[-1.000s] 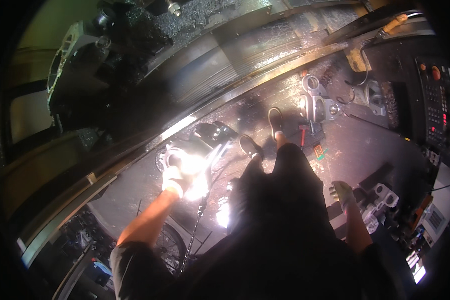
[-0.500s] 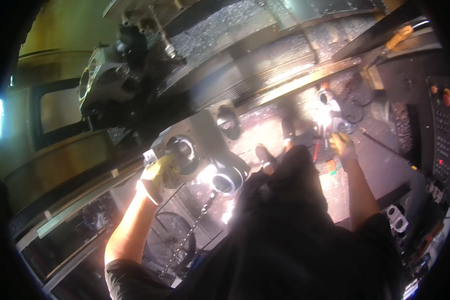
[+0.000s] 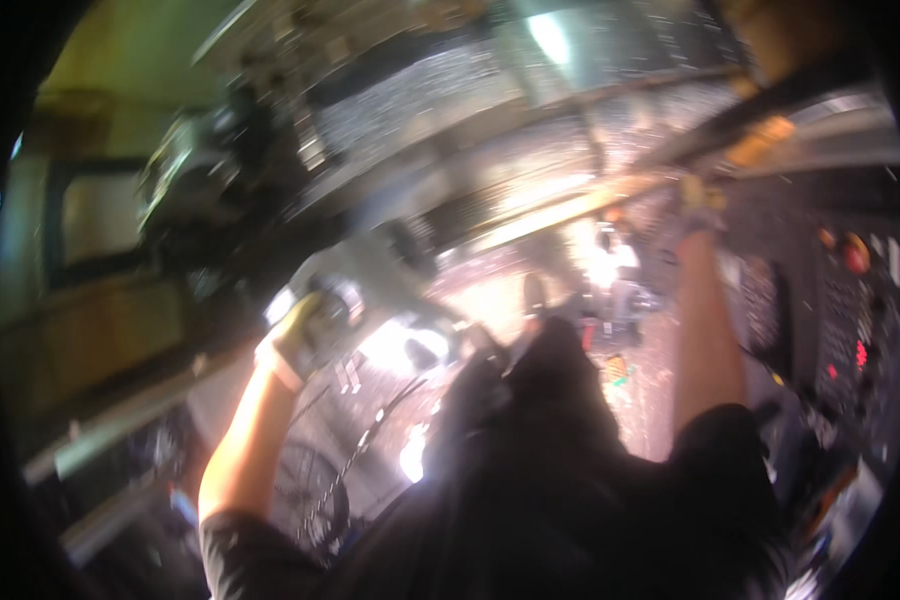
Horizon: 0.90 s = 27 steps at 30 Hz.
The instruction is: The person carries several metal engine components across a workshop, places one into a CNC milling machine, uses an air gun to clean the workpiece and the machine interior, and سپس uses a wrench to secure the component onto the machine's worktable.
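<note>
In a yellowish glove, my left hand (image 3: 295,335) is closed on the left end of a grey metal casting (image 3: 380,265) with large round bores, its fingers at the rim of one bore. The casting hangs out in front of the machine's long bed, and glare washes out its lower part. My gloved right hand (image 3: 703,200) is stretched out far to the right, beside the end of a long pale rail (image 3: 570,208). Motion smears its fingers, so I cannot make out whether it grips anything. Below and left of it lies a smaller shiny metal part (image 3: 610,262).
A dark control panel (image 3: 835,310) with a red knob and lit red digits stands at the right. An orange handle (image 3: 760,142) lies beyond my right hand. A chain (image 3: 365,440) runs near a spoked wheel (image 3: 315,490) at lower left. Metal chips (image 3: 420,85) cover the machine's tray.
My right hand has left the small metal part and reached up and away to the rail's end. My left hand stays on the casting. The whole view has shifted and blurred.
</note>
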### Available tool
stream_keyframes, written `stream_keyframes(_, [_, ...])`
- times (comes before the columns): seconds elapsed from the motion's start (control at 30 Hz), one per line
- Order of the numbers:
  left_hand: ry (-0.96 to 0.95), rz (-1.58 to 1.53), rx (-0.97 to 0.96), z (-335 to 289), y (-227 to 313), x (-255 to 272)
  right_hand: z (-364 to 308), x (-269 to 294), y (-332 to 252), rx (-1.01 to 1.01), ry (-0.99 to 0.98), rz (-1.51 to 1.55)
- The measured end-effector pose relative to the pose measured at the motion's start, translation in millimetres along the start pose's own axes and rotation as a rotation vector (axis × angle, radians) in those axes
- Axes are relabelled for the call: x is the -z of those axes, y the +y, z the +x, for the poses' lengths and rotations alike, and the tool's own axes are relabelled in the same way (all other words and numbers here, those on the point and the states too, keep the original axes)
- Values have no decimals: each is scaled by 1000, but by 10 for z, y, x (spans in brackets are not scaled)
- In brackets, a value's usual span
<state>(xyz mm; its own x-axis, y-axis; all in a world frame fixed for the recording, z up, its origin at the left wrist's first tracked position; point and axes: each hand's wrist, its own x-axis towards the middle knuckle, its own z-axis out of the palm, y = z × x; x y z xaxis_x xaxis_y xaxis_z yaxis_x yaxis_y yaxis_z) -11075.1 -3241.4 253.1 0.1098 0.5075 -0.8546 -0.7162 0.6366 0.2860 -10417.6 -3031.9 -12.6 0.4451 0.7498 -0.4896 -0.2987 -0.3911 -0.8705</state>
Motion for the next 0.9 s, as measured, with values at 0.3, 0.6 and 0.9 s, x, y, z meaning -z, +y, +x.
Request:
stream_keyframes(0.3, [56,-197,-15,157,-135,-133,-997,-1001,-2027,440,245,133])
stream_keyframes(0.6, [233,1280,-229,325,-54,-765,-2616,-992,-1087,801,-501,-510])
stream_keyframes(0.9, [21,1682,-346,739,223,165,-2520,-167,-484,41,-594,-283])
